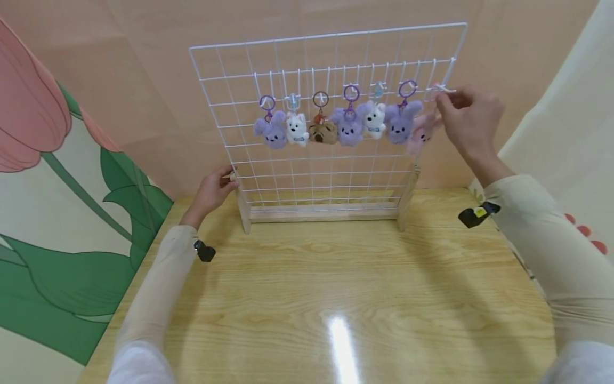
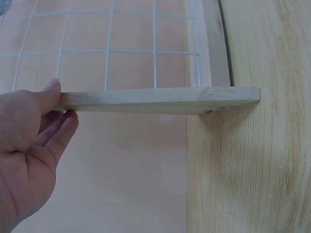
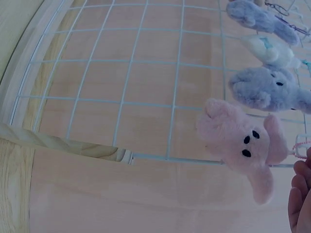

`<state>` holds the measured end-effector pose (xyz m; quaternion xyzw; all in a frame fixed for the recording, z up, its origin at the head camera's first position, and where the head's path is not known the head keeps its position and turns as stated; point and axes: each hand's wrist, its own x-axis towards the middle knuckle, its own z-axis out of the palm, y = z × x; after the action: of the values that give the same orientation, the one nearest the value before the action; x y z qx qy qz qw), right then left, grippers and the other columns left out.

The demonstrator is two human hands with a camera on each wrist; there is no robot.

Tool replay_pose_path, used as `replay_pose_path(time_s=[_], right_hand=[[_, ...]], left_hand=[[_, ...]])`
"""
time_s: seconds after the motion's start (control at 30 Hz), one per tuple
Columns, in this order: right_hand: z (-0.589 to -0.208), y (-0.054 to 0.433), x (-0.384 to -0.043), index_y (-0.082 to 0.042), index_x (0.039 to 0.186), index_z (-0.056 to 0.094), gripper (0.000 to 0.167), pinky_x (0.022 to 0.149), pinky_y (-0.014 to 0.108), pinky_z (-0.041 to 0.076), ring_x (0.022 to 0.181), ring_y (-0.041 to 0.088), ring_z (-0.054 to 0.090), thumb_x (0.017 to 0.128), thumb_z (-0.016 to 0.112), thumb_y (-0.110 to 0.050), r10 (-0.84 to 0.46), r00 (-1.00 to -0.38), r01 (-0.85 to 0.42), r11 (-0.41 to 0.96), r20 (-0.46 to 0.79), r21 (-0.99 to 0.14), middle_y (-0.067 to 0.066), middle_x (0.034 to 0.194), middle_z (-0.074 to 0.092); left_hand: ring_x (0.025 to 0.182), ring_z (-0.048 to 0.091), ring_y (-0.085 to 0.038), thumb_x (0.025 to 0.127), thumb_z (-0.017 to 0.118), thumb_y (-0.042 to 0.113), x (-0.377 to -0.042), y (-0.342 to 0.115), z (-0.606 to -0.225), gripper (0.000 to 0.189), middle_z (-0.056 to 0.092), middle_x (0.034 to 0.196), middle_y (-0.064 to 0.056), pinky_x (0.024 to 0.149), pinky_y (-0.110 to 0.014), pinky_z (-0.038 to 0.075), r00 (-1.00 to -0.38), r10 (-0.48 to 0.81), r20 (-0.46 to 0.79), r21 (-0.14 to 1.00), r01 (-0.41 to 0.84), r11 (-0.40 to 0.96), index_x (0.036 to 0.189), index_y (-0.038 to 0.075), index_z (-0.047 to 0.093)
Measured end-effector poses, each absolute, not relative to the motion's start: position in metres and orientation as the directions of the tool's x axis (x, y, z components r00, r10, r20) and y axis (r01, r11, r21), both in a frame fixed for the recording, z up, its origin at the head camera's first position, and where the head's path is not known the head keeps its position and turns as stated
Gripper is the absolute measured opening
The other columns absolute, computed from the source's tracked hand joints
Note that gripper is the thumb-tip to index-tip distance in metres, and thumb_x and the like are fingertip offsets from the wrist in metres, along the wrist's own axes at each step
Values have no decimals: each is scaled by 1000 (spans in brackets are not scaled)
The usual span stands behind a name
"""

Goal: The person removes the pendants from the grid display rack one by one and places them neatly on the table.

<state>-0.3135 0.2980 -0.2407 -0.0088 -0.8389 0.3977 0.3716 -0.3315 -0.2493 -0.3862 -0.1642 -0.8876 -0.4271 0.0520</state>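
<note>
A white wire grid rack point(image 1: 312, 173) stands upright in a wooden stand, with a row of hooks across it. My left hand point(image 1: 214, 188) grips the top end of the stand's left wooden leg point(image 2: 146, 99), thumb on one face and fingers behind. At the row's right end, my right hand point(image 1: 472, 114) pinches a pink plush keychain point(image 3: 238, 138) up by its loop, beside the white tip of a hook point(image 1: 447, 89). The plush's body hangs below the fingertips against the grid. Purple plush keychains point(image 1: 399, 124), white dog ones point(image 1: 374, 120) and a brown one point(image 1: 323, 132) hang to its left.
The rack stands near the back of a wood-grain table point(image 1: 307, 277). Behind it is a peach backdrop point(image 1: 144, 106), with a tulip-print cloth point(image 1: 86, 256) at the left. The stand's right leg point(image 1: 408, 197) is below my right hand.
</note>
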Motion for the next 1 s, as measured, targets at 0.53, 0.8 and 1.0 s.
replay_pose_path(time_s=[0.53,0.8,1.0], right_hand=[[-242,294,-297,-10,100,83,28,57,9,46,66,-7,60,91,77,-35,359,-678,-361,598,642,-716,-33,70,61],[-239,290,-288,-11,98,83,21,55,6,46,66,-4,61,90,78,-30,395,-665,-377,555,634,-742,-28,72,65],[-236,288,-281,-10,98,83,21,57,10,47,66,-3,61,90,77,-29,402,-676,-374,535,618,-758,-25,72,66]], left_hand=[[128,57,-46,104,60,8,-332,-249,-387,52,52,143,-32,104,-52,54,-937,261,232,745,343,572,150,-8,42],[129,57,-46,104,60,5,-331,-249,-386,51,52,144,-32,105,-52,53,-941,256,222,750,332,572,150,-7,43],[129,57,-46,103,59,4,-330,-249,-386,51,52,144,-32,105,-52,53,-939,256,229,743,339,577,150,-6,43]])
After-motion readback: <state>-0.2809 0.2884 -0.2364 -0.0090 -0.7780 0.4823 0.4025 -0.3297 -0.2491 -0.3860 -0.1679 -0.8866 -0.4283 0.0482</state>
